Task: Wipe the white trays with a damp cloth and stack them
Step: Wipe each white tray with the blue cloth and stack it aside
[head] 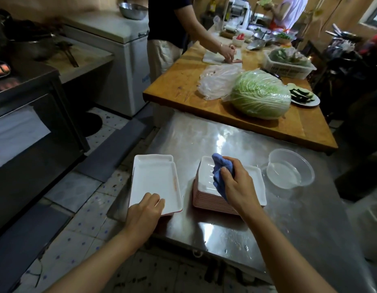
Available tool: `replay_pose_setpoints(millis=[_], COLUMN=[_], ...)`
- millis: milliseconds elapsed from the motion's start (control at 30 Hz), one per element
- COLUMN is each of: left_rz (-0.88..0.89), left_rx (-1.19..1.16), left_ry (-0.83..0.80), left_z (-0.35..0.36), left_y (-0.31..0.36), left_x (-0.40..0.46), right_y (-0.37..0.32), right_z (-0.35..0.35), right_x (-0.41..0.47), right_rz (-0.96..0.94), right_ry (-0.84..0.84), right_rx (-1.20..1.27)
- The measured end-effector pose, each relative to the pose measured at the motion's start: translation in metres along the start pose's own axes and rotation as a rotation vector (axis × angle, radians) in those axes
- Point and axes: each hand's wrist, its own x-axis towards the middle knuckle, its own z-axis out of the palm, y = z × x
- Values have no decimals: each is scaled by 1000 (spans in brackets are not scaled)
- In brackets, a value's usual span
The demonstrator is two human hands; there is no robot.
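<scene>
left hand (145, 210): fingers flat on the near rim of the top tray, pressing down, not curled round anything; thumb hidden under the palm side.
left tray stack (156, 182): short pile of white trays right under and beyond the left hand, top one slightly skewed over the one below; reddish smear along its right edge.
right hand (236, 185): closed round the blue cloth, knuckles up.
blue cloth (220, 172): bunched, sticking out beyond and to the left of the right hand, lower end touching the top tray below it.
right tray stack (206, 187): taller pile directly under the right hand, pinkish undersides showing at the near edge (top tray face looks wet, beads visible).
water tub (290, 171): clear round plastic container, right of the right hand, apart from the stack, some water in it.
steel table (204, 140): carries both stacks and the tub; droplets near the right forearm.
beyond both hands: wooden board (179, 81) with a wrapped napa cabbage (260, 95); another person (168, 28) works at its far end.
</scene>
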Motion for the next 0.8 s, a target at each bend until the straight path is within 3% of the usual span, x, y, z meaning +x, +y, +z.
replay_pose_setpoints(millis=[333,533,633,800], left_rz=[28,-105,-157,-432], left_rx=[17,41,70,-384], left_ry=[-119,-311,-326,-112], left_z=[22,38,42,38], left_y=[-18,-29,-22,17], left_x=[7,15,25,72], right_y=[8,13,19,33], right_z=[-13,-21,-27,-32], right_x=[-1,-2,-2,0], right_rz=[48,82,91,121], right_ry=[32,68,92,119], right_rx=[78,111,106,39])
